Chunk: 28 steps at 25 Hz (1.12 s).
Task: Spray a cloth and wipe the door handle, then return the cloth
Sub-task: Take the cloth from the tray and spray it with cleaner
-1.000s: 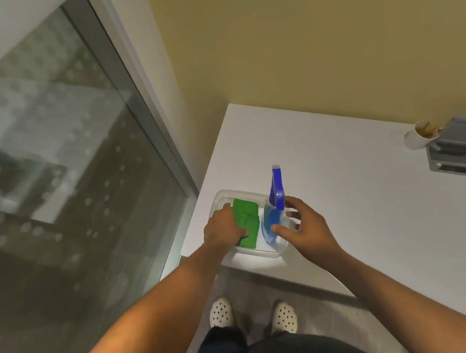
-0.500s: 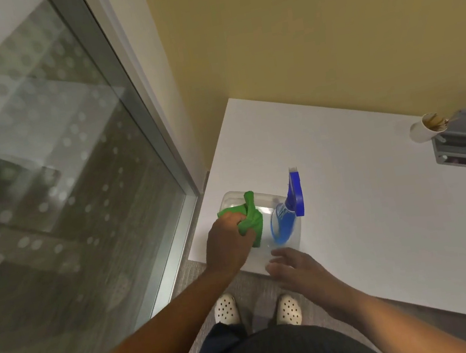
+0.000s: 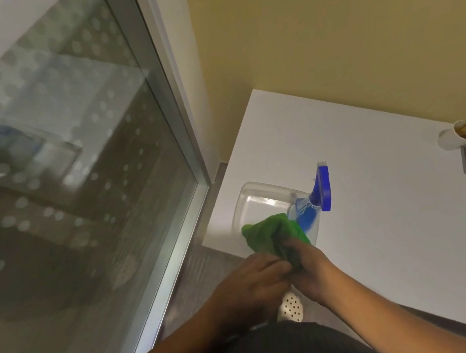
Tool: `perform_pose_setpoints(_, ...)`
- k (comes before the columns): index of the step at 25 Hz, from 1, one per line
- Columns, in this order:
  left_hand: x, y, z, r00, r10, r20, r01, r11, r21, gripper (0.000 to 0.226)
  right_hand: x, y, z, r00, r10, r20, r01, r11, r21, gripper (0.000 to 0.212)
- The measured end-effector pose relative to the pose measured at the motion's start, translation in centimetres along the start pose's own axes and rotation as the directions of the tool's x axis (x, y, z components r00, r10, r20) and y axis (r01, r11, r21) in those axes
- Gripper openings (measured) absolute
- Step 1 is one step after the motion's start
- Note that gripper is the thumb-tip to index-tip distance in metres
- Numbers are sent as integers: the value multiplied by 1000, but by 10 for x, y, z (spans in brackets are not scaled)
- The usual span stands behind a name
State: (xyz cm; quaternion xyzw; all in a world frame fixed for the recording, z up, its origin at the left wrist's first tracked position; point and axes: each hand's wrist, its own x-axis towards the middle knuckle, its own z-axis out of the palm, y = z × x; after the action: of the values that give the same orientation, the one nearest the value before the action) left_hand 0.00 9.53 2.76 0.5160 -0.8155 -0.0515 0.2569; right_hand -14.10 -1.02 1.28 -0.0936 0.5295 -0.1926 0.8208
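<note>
Both hands (image 3: 282, 274) gripping green cloth (image 3: 274, 235), above tray (image 3: 259, 199)

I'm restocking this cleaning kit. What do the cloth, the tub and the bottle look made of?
Cloth: soft green fabric, matte, bunching in both hands; likely microfibre. Tub: clear glossy plastic, the table shows through. Bottle: clear plastic, blue liquid visible inside, with an opaque blue plastic trigger.

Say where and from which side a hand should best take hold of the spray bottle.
Probably the narrow neck of the spray bottle, just below its blue trigger head, reached from the right: it leans in the clear tub, with open table on that side.
</note>
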Motion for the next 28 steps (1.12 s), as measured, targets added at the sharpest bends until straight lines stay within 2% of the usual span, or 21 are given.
perform_pose_setpoints(1, -4, 5, -2, 978, -196, -77, 186, 974, -126, 13, 0, 0, -5, 1000, 15, 21, -16, 999, 29, 107)
perform_pose_setpoints(2, -5, 8, -3, 862, -494, -111, 442, 841, -311, 16, 0, 0, -10, 998, 15, 60, -19, 998, 59, 121)
perform_pose_setpoints(3, -3, 9, -4, 635, -772, -41, 657, 566, -498, 18, 0, -1, -13, 995, 8, 102, -16, 997, 79, 123)
perform_pose_setpoints(4, 1, 6, -4, 395, -908, 138, 753, 233, -616, 21, 0, -1, -16, 990, -1, 139, -11, 997, 81, 121)
perform_pose_setpoints(5, 7, 0, -2, 242, -904, 353, 755, -53, -653, 30, -2, -3, -16, 985, 2, 171, -14, 998, 68, 117)
perform_pose_setpoints(6, 13, -8, 1, 196, -819, 540, 690, -276, -669, 45, -4, -4, -16, 980, -4, 197, -8, 998, 59, 115)
perform_pose_setpoints(7, 20, -15, 1, 246, -708, 662, 574, -445, -688, 60, -7, -5, -16, 974, -6, 225, -7, 998, 58, 113)
perform_pose_setpoints(8, 27, -22, 0, 329, -629, 705, 445, -555, -703, 69, -11, -7, -14, 969, -11, 246, 0, 999, 46, 111)
perform_pose_setpoints(9, 36, -27, -2, 390, -599, 699, 340, -612, -714, 71, -13, -7, -13, 970, -17, 244, 10, 999, 31, 105)
perform_pose_setpoints(10, 45, -31, -5, 407, -603, 686, 289, -628, -723, 67, -16, -8, -11, 973, -32, 229, 29, 999, 13, 93)
perform_pose_setpoints(12, 59, -41, -5, 382, -636, 670, 287, -607, -741, 52, -21, -9, -7, 975, -69, 209, 77, 997, -31, 63)
perform_pose_setpoints(13, 63, -46, -4, 377, -661, 649, 294, -579, -760, 45, -24, -11, -4, 977, -110, 185, 124, 990, -66, 58)
perform_pose_setpoints(16, 64, -62, -3, 412, -699, 585, 321, -490, -811, 44, -31, -20, 7, 965, -228, 132, 247, 956, -161, 56)
perform_pose_setpoints(19, 64, -65, -11, 464, -666, 584, 383, -443, -810, 40, -30, -22, 10, 959, -256, 123, 282, 907, -313, 61)
perform_pose_setpoints(23, 69, -69, -20, 433, -644, 631, 333, -536, -776, 41, -23, -15, 5, 968, -230, 102, 252, 901, -352, 39)
perform_pose_setpoints(28, 74, -77, -19, 415, -635, 652, 300, -581, -756, 49, -19, -17, 8, 975, -185, 122, 217, 909, -356, 37)
